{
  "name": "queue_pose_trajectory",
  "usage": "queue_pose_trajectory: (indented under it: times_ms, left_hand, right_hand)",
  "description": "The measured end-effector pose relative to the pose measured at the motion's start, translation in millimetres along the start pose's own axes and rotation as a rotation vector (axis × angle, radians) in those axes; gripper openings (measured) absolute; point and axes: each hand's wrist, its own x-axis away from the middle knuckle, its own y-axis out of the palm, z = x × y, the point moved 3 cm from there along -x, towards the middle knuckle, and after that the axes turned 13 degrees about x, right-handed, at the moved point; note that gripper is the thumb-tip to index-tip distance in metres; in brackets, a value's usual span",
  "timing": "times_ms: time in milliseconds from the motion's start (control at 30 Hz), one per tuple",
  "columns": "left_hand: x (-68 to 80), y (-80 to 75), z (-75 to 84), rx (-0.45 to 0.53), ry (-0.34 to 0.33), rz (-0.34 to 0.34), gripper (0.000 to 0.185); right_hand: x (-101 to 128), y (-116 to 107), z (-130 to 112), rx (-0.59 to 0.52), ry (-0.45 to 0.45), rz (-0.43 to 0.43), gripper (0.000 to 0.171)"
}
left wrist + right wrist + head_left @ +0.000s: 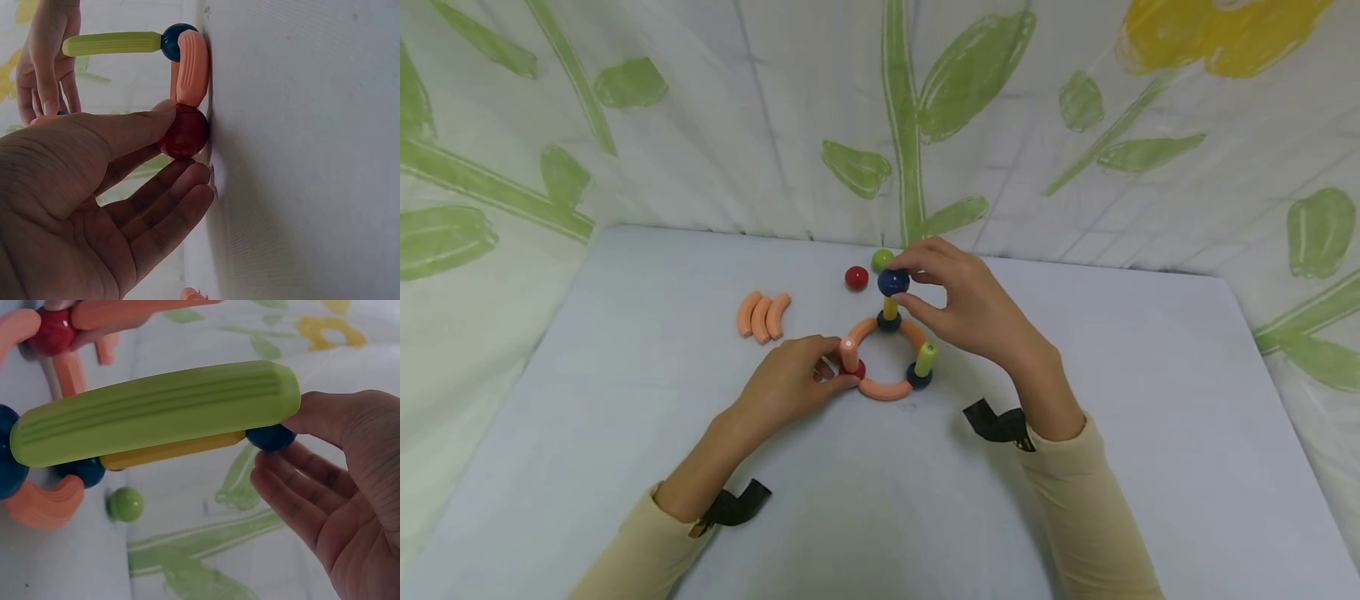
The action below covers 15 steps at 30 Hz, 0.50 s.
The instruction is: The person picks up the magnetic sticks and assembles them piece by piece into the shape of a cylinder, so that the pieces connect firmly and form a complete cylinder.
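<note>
Table (625, 467), pale, draped behind with a leaf-print cloth (700, 125).

Ring base (886, 389): orange curved pieces joined by balls, closed, lying flat mid-table between both hands.

Uprights, three: orange post (848, 354), green post (926, 358), yellow post (890, 309). All standing.

Spare orange curves (763, 316), three, lying unused to the left.

Right hand (970, 308): pinches a blue ball (892, 282) at the yellow post's top; whether it is seated yet is hard to tell.

Left hand (790, 383): fingers steady the red ball (184, 131) under the orange post.

Loose red ball (856, 277) and green ball (882, 260): unplaced, so two posts likely remain uncapped.
</note>
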Motion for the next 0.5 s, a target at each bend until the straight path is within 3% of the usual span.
queue_pose_trajectory:
  times_ms: [500]
  left_hand:
    - [0.8,2.5,3.8,-0.027,0.004,0.009,0.012]
  right_hand:
    - [-0.5,0.0,-0.5,-0.015,-0.018,0.008,0.033]
